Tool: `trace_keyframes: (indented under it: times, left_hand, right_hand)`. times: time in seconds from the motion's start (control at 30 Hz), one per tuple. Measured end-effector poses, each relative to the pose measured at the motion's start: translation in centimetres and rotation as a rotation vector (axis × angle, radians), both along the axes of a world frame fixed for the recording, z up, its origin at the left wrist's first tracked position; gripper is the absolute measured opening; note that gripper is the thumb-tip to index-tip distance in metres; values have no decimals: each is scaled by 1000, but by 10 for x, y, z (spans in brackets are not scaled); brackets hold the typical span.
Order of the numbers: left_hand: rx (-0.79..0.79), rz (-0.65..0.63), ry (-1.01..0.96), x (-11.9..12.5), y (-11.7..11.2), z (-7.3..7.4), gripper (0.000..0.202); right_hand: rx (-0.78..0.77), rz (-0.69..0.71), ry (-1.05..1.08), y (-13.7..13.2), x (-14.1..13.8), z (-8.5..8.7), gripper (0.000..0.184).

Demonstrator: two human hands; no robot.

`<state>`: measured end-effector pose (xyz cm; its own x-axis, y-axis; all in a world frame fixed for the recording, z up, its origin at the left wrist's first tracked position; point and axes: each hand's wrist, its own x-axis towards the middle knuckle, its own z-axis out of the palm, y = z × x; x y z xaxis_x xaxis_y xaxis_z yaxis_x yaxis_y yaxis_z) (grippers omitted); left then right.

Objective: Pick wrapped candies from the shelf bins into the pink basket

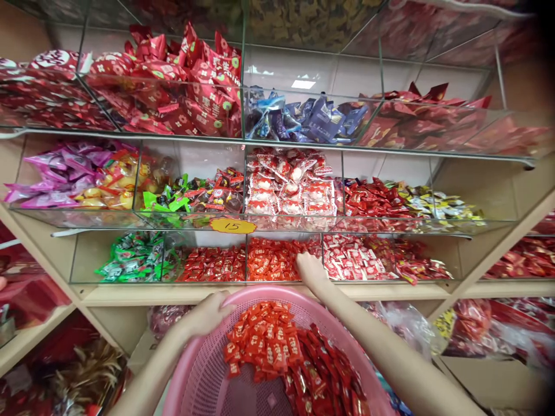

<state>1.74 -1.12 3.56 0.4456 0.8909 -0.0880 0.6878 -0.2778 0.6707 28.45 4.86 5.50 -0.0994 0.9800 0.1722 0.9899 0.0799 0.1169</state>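
At lower centre, our left hand point(210, 315) grips the pink basket point(271, 292). Right of centre, our right hand point(311, 269) meets orange-red candies point(271, 260); its grip we cannot tell.

Orange candy bin point(247, 257): a low gap ran beneath the middle shelf point(295, 226); whether the right hand point(311, 270) had passed the front panel point(273, 276) was hard to tell.
Clear divider point(322, 245): stood close by that hand, barring sideways travel.
Pink basket point(277, 290): blocked the approach from below, its lower-left floor point(243, 398) bare.
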Motion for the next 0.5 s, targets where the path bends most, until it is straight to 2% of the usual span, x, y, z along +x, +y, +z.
trace_keyframes:
  times: [0.33, 0.5]
  left_hand:
    - [23, 31, 45, -7, 3, 0, 35]
    - [10, 50, 95, -13, 3, -4, 35]
  right_hand:
    - [-3, -24, 4, 0, 1, -4, 28]
    - [51, -21, -5, -7, 4, 7, 24]
